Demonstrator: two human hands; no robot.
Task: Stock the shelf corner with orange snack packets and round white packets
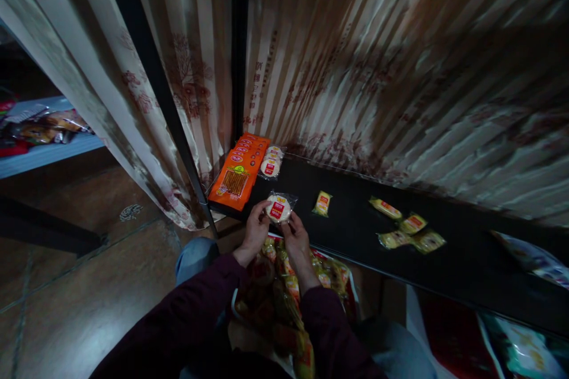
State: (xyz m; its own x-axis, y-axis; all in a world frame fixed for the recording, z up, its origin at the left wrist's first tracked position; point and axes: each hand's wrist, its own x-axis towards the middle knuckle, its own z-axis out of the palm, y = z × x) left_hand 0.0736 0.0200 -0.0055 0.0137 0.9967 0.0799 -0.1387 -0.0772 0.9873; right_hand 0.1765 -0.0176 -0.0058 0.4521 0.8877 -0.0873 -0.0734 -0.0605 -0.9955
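Observation:
Both hands hold one round white rice cracker pack point(278, 208) in clear wrapping with a red label, just over the front edge of the black shelf point(342, 225). My left hand point(256, 228) pinches its left side, while my right hand point(297, 241) grips the lower right. Behind it, a row of similar round packs point(270, 167) overlaps on the shelf. Orange snack bags point(235, 174) lie fanned out beside that row, at the shelf's left end. A small yellow pack point(322, 204) lies to the right of my hands.
Below my hands, between my knees, sits a box point(353, 293) full of yellow-wrapped snacks. Several yellow packs point(412, 224) lie farther right on the shelf. A pleated curtain point(355, 71) hangs behind, and a dark metal post point(155, 83) stands on the left.

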